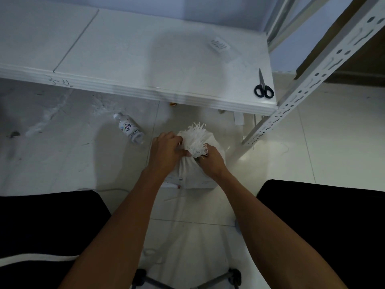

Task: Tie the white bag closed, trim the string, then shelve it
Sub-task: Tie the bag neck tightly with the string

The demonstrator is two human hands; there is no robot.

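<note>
Low white shelf (133,59) runs across in front of you, and the white bag (194,174) stands on the floor tiles just below its edge, between your knees. Your left hand (164,150) and right hand (210,158) both pinch the gathered neck under the frayed top. A plastic bottle (130,129) lies on the floor left of the bag; black-handled scissors (263,86) rest at the shelf's right end.

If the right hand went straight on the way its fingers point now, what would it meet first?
The right hand points up-left into the gathered neck of the white bag, which it already grips. Just beyond that, probably the left hand; depth is unclear.
</note>
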